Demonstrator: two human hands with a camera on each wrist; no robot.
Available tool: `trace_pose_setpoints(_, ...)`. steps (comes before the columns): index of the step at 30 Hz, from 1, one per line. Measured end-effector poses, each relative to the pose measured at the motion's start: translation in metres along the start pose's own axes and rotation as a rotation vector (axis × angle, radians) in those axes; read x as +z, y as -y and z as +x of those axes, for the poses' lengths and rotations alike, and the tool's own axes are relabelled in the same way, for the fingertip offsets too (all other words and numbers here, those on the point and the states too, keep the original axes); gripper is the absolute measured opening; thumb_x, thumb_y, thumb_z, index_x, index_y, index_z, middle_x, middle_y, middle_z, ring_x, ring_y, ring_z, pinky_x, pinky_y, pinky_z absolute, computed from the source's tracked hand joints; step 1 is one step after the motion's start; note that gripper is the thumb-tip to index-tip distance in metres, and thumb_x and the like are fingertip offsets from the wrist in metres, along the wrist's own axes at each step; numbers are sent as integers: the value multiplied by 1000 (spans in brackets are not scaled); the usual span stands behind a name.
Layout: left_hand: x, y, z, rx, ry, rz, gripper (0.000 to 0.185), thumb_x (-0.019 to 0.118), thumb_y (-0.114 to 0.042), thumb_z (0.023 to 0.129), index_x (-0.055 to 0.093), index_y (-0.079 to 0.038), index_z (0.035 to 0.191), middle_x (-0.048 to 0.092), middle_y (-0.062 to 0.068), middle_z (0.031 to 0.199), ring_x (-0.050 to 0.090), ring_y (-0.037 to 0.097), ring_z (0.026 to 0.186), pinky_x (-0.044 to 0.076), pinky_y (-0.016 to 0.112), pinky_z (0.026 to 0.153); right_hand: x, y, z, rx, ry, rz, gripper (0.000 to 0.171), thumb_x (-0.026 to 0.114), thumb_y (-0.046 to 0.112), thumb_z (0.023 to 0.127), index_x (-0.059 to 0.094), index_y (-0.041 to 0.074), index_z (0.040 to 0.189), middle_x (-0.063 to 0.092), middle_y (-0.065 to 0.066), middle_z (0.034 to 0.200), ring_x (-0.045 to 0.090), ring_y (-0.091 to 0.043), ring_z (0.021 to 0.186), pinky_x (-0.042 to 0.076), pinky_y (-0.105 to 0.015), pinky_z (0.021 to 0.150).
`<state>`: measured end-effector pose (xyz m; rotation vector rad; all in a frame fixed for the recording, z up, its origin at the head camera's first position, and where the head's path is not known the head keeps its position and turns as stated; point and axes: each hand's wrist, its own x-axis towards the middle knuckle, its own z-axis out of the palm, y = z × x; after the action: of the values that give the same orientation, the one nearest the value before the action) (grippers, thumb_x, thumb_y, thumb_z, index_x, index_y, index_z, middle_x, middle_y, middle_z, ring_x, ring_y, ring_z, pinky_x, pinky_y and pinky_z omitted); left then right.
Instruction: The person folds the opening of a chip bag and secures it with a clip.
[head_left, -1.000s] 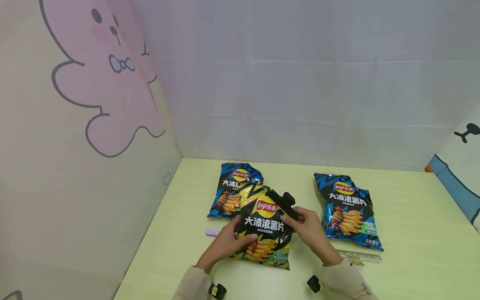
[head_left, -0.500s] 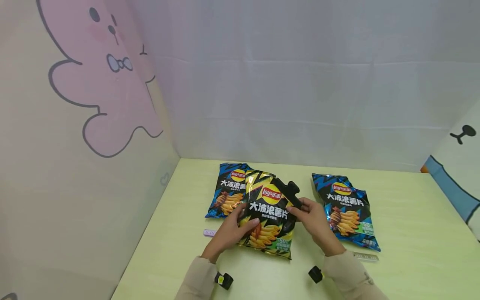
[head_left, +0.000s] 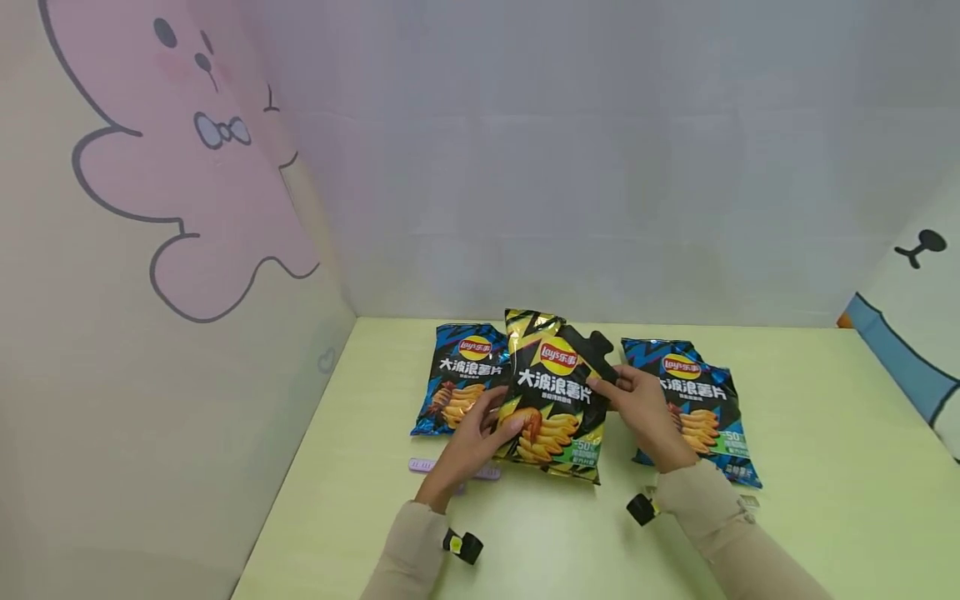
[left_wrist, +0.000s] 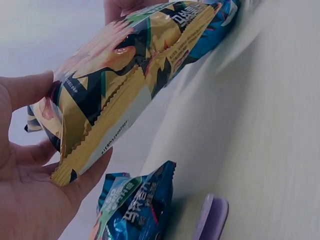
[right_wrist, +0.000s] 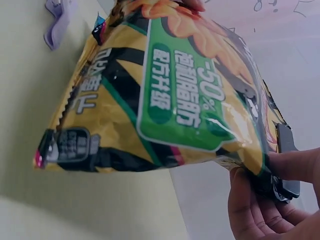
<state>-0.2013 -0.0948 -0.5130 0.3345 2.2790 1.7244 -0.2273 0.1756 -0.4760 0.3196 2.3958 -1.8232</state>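
Both hands hold up a black-and-yellow bag of potato chips [head_left: 551,404], slightly tilted. A black bag clip [head_left: 592,354] sits across its cut-off upper right corner. My left hand [head_left: 467,446] grips the bag's left side; in the left wrist view, the thumb presses the front and the fingers [left_wrist: 92,175] lie behind the edge. My right hand [head_left: 643,417] pinches the right edge beside the clip's lower end. In the right wrist view, the black clip [right_wrist: 286,150] is close to that thumb. The bag partly covers a blue chip bag [head_left: 459,383] on the left.
Another blue chip bag [head_left: 716,429] lies on the right, partly behind the right hand. A purple clip [head_left: 483,472] rests on the pale yellow table [head_left: 555,542] near the left wrist. A pale clip [head_left: 750,502] shows beside the right sleeve. Curtain-like walls enclose the table.
Both hands have raised the yellow bag with its clip and carried it right and away from me. More of the purple clip shows now, and the right arm covers most of the pale clip.
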Motion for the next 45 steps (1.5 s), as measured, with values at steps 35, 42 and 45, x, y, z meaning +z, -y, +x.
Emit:
trace_pose_setpoints(35,32,-1,58,-154,-90,-65,79,56,-53,99,30,-9,159,37,19,161,43,40,145,39,52,118,-14,6,35,40,122,-45,80,57,18,104,4,11,163,42,-24,147,37,-38,144,36,-53,117)
trace_pose_setpoints(42,40,0,59,-205,-84,-45,74,56,-50,100,34,-8,157,38,19,161,41,42,146,36,55,119,-14,-1,33,59,116,-59,77,55,16,104,6,11,163,45,-13,112,39,-31,129,37,-45,104)
trace_pose_setpoints(45,42,-1,59,-198,-69,-33,71,56,-47,101,36,-7,156,41,20,159,42,41,145,36,56,119,-15,-3,33,69,130,-47,79,55,15,104,2,13,164,29,-30,159,22,-43,153,27,-58,122)
